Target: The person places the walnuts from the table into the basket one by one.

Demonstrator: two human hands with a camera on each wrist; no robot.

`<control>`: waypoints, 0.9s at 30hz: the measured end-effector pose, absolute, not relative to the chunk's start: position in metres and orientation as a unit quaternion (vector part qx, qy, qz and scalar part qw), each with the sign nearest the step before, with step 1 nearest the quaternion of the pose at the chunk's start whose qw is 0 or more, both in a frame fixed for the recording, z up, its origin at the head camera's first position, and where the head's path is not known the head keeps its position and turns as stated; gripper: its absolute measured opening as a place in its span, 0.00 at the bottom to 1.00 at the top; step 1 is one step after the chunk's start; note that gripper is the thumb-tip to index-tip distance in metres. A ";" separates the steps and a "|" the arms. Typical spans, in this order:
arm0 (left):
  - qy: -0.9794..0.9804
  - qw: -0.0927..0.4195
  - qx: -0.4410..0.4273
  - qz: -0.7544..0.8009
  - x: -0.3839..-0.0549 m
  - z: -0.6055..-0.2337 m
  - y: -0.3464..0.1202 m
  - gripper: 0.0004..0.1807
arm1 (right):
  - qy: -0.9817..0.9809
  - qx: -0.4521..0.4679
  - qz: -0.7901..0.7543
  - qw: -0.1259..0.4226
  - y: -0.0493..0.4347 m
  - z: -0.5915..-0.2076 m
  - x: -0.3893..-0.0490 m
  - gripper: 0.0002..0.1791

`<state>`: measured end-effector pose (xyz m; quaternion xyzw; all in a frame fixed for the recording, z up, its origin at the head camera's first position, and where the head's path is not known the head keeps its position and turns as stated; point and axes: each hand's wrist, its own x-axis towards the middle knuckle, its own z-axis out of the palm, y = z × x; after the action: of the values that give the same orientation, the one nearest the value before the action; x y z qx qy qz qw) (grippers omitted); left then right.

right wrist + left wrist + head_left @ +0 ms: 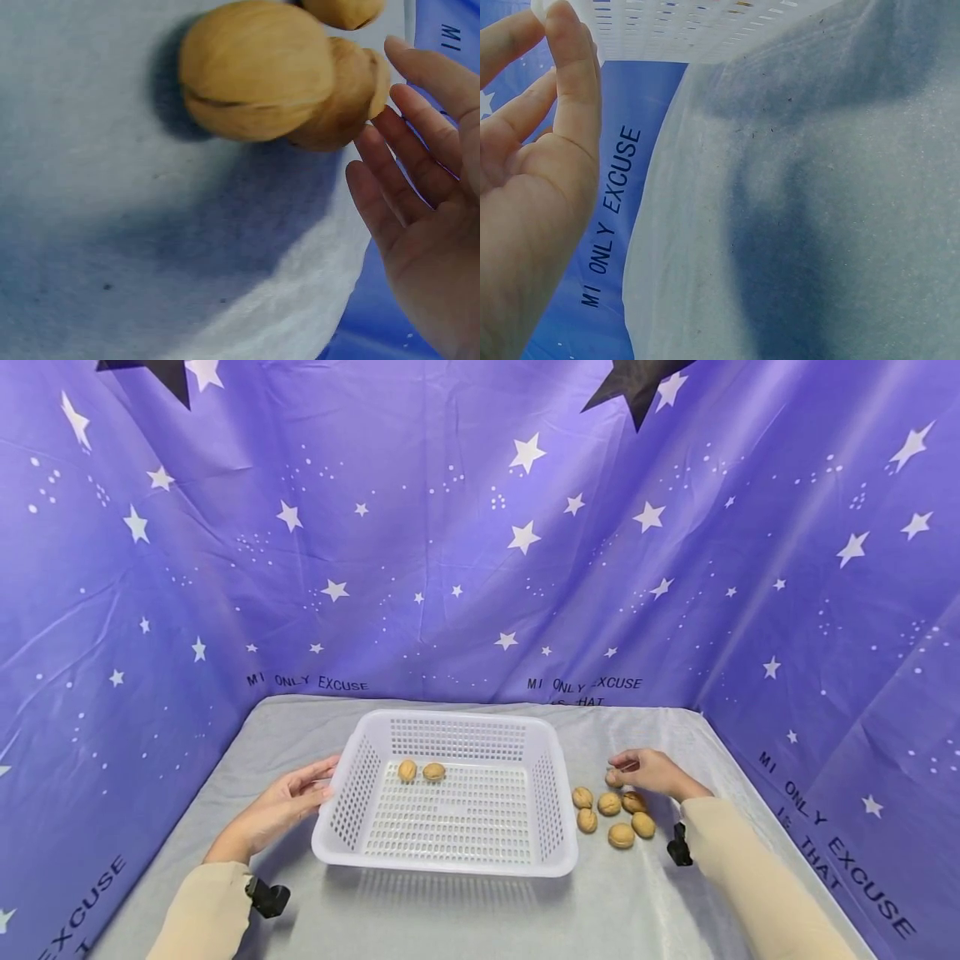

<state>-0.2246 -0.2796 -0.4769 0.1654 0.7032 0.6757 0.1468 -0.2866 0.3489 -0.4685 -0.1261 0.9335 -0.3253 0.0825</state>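
A: Far left, here's the left hand (272, 810), up against the side of the white basket (450, 867)! Fingers fairly straight, thumb apart from them, tips right at the rim.

B: Pinching it or just steadying it?

A: Can't tell; the contact at the rim is too hidden to call.

B: On to the basket, then: thin perforated plastic by the look of it, so I'd judge it light, a bit springy in the walls and easy to shove. The rolled rim is the place to take hold.

A: And inside it, toward the back left, two walnuts (433, 772), lying side by side with a little gap!

B: Across the right wall we go, out onto the cloth-covered desk (420, 927): a loose cluster, six walnuts (609, 804) in a huddle.

A: Tricky customers, those! Light, hard, stiff-shelled, and that rounded shape should want to roll. The wrinkled shell ought to give skin some bite, though.

B: Thumb and fingertips on opposite sides, across the fattest part, that's my pick. No need for a hard squeeze; the shell could crack along its seam.

A: Now the far walnut (613, 778), at the back of the cluster, and the right hand (656, 770) is right there!

B: Fingers extended and spread, thumb standing off from them, the nut at the fingertips. No closed grip on show, and whether skin meets shell, I can't say.
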 end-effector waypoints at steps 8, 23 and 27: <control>0.702 0.146 0.161 0.678 -0.224 -0.476 -0.279 0.34 | 0.937 -0.114 -0.325 0.065 0.357 -0.483 -0.287 0.22; 0.700 0.145 0.165 0.679 -0.224 -0.476 -0.279 0.35 | 0.938 -0.122 -0.319 0.053 0.347 -0.459 -0.289 0.25; 0.701 0.144 0.165 0.678 -0.225 -0.477 -0.279 0.34 | 0.935 -0.143 -0.320 0.044 0.341 -0.441 -0.291 0.26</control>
<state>-0.2250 -0.2789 -0.4768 0.1653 0.7011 0.6784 0.1445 -0.2913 0.3410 -0.4410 -0.1429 0.9355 -0.3203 0.0435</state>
